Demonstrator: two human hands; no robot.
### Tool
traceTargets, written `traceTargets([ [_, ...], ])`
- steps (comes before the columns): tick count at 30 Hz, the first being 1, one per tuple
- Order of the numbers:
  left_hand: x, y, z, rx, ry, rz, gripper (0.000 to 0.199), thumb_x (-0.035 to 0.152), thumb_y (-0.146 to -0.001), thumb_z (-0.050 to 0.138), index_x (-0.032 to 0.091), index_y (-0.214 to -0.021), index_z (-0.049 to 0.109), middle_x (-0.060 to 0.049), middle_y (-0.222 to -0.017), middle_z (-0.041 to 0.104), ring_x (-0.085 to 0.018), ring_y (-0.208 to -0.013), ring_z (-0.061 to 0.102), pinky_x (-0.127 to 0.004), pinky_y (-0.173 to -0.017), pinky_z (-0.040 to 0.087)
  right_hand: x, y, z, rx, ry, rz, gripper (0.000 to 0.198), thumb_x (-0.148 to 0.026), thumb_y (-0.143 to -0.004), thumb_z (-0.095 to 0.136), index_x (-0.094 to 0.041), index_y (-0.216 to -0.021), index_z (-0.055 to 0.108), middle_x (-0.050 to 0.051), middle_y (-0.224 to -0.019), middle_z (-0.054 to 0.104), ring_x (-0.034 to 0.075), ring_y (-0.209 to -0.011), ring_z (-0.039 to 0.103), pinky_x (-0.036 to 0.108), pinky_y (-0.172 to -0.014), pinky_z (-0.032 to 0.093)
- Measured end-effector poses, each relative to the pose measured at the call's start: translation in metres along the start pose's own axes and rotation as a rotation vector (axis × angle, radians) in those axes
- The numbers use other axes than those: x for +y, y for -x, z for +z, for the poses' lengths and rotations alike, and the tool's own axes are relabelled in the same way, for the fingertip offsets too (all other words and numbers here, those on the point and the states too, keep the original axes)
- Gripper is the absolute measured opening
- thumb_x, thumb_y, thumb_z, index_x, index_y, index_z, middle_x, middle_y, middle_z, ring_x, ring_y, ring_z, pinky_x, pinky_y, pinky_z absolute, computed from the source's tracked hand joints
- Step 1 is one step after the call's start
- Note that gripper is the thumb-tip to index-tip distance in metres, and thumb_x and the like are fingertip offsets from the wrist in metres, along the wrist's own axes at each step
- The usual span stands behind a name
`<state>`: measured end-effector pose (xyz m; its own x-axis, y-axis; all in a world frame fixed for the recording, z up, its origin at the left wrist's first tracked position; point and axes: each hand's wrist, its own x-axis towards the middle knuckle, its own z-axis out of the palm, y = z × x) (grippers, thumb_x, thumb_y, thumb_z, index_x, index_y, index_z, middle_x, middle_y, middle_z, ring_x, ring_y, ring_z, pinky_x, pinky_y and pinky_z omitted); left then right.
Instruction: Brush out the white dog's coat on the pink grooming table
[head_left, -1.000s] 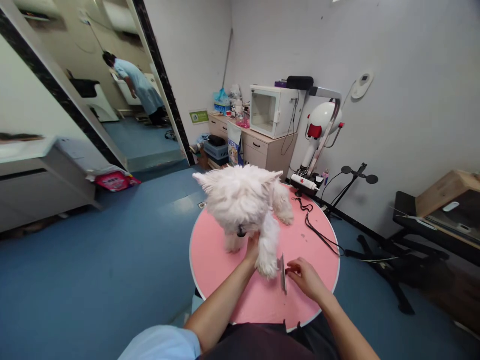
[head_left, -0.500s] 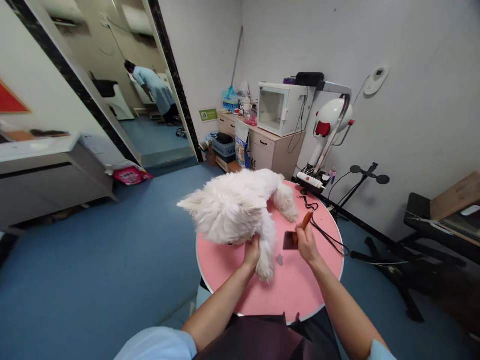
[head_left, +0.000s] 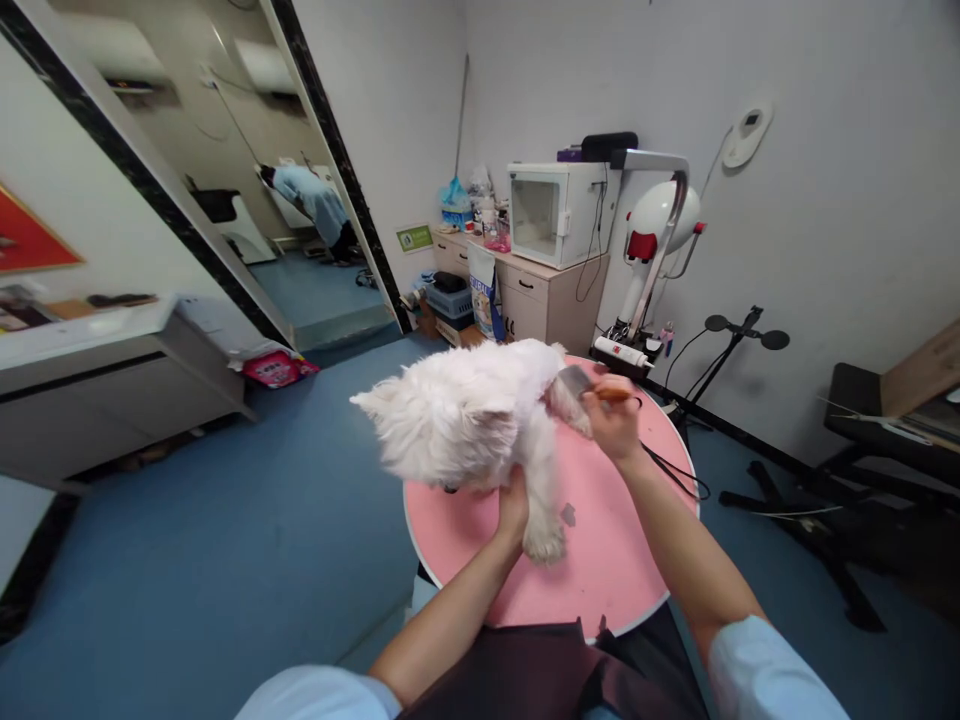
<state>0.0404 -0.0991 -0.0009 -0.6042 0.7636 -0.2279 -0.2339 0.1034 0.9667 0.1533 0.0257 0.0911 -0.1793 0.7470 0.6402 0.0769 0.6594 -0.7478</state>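
A fluffy white dog [head_left: 450, 415] stands on the round pink table [head_left: 600, 555], its head to the left and one front leg toward me. My left hand [head_left: 513, 505] grips the dog at the top of that front leg, below the chin; its fingertips are hidden in the fur. My right hand [head_left: 615, 415] is closed around the wooden handle of a slicker brush [head_left: 577, 380]. The brush head is at the dog's hind leg [head_left: 566, 405], looking close to or against its fur. A small grey patch [head_left: 568, 515] shows on the tabletop beside the front paw.
A black cord [head_left: 671, 470] lies across the table's right side. Behind stand a white tube [head_left: 621, 352], a dryer [head_left: 664, 220] on an arm, and a cabinet [head_left: 562, 290] bearing a glass-fronted box [head_left: 536, 215]. Through the doorway, a person [head_left: 311, 200] bends over. A black stand [head_left: 795, 540] is at right.
My right hand has moved up and away from me, bringing the brush from above the tabletop to the dog's hind leg. My left hand keeps its hold. The person in the doorway bends lower.
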Motion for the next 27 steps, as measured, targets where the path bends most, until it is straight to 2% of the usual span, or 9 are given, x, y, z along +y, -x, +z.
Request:
traceTargets([
  [1,0.0,0.002,0.0,0.024,0.037,-0.013,0.043,0.059,-0.084,0.048,0.019,-0.092,0.06,-0.014,-0.101,0.069,-0.031,-0.1,0.063,-0.036,-0.076,0.053,-0.002,0.0,0.0,0.043,-0.012,-0.032,0.018,-0.037,-0.082,0.057,-0.021,-0.081,0.05,0.003,-0.083,0.059,0.019,-0.08,0.058,0.034,-0.073,0.048],
  [2,0.001,0.004,0.001,0.042,0.08,-0.024,0.039,0.055,-0.081,0.054,0.018,-0.091,0.06,-0.014,-0.098,0.07,-0.03,-0.095,0.064,-0.036,-0.074,0.054,-0.004,-0.001,0.0,-0.024,-0.021,-0.045,0.017,-0.037,-0.083,0.057,-0.021,-0.082,0.051,0.003,-0.084,0.059,0.018,-0.079,0.058,0.034,-0.073,0.048],
  [5,0.007,0.015,0.006,0.057,0.172,-0.022,0.032,0.042,-0.073,0.063,0.016,-0.09,0.062,-0.01,-0.084,0.071,-0.026,-0.079,0.066,-0.035,-0.067,0.054,-0.012,-0.001,0.001,-0.359,0.022,-0.01,0.014,-0.034,-0.083,0.057,-0.021,-0.083,0.053,0.002,-0.077,0.06,0.017,-0.069,0.057,0.031,-0.066,0.047],
  [8,0.018,0.026,0.015,0.08,0.211,0.007,0.026,0.036,-0.066,0.065,0.015,-0.081,0.062,-0.008,-0.072,0.069,-0.025,-0.07,0.066,-0.034,-0.062,0.053,-0.021,0.0,0.002,-0.281,0.064,-0.091,0.012,-0.031,-0.083,0.057,-0.021,-0.081,0.052,0.005,-0.087,0.061,0.019,-0.079,0.059,0.032,-0.071,0.048],
  [12,0.029,0.031,0.022,0.063,0.227,0.02,0.023,0.033,-0.065,0.066,0.016,-0.08,0.065,-0.008,-0.071,0.071,-0.025,-0.069,0.067,-0.034,-0.063,0.053,-0.034,0.002,0.006,-0.521,0.147,-0.137,0.008,-0.028,-0.083,0.057,-0.021,-0.085,0.053,0.003,-0.08,0.061,0.017,-0.071,0.059,0.03,-0.065,0.048],
  [15,0.029,0.026,0.023,0.108,0.205,0.074,0.025,0.029,-0.066,0.065,0.013,-0.085,0.067,-0.011,-0.081,0.073,-0.025,-0.075,0.069,-0.034,-0.068,0.053,-0.039,0.003,0.007,-0.373,0.17,-0.225,0.008,-0.027,-0.085,0.055,-0.021,-0.082,0.05,0.006,-0.087,0.063,0.02,-0.081,0.062,0.033,-0.073,0.05],
  [19,0.022,0.018,0.023,0.077,0.185,0.145,0.026,0.029,-0.067,0.065,0.011,-0.086,0.068,-0.012,-0.086,0.074,-0.025,-0.079,0.069,-0.034,-0.071,0.053,-0.038,0.002,0.006,-0.481,0.172,-0.205,0.005,-0.026,-0.086,0.055,-0.022,-0.085,0.051,0.003,-0.081,0.063,0.018,-0.07,0.062,0.032,-0.064,0.05],
  [23,0.019,0.013,0.023,0.071,0.181,0.124,0.026,0.03,-0.068,0.065,0.01,-0.085,0.068,-0.013,-0.087,0.074,-0.025,-0.079,0.069,-0.033,-0.07,0.053,-0.034,0.003,0.005,-0.223,0.176,-0.246,0.009,-0.028,-0.087,0.054,-0.023,-0.082,0.05,0.007,-0.087,0.063,0.021,-0.08,0.063,0.036,-0.071,0.052],
  [27,0.019,0.01,0.022,0.064,0.171,0.197,0.028,0.03,-0.067,0.065,0.011,-0.087,0.067,-0.013,-0.087,0.073,-0.025,-0.081,0.068,-0.034,-0.074,0.053,-0.029,0.003,0.002,-0.367,0.162,-0.171,0.007,-0.029,-0.088,0.054,-0.023,-0.086,0.053,0.003,-0.079,0.063,0.018,-0.067,0.061,0.033,-0.062,0.051],
])
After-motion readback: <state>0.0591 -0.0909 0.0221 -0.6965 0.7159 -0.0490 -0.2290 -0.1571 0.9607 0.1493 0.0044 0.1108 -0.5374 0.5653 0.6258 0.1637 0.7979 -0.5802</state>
